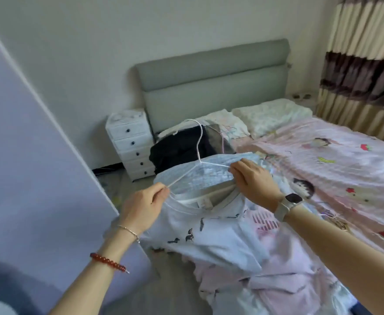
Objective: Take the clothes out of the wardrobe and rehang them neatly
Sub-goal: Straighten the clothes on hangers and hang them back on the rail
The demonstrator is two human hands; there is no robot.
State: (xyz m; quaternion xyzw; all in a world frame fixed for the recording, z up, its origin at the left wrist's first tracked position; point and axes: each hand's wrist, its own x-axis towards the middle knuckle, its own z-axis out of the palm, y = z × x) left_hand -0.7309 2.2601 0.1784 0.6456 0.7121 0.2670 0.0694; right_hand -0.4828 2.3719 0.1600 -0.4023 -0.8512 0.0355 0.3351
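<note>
My left hand (141,208) pinches the hanger's (197,153) left arm at 9 o'clock; my right hand (252,180) grips the shirt (209,235) collar at 3 o'clock. Shirt lies on the bed (322,155) edge.

Between the fingers (161,192) runs a thin, smooth white-coated wire hanger (197,153). Beneath them lies a soft matt cloth T-shirt (209,237). The headboard (213,87) looks matt and padded.

White wire hanger (193,155) half inside neck of pale printed T-shirt (211,233), shirt draped over bed edge.
</note>
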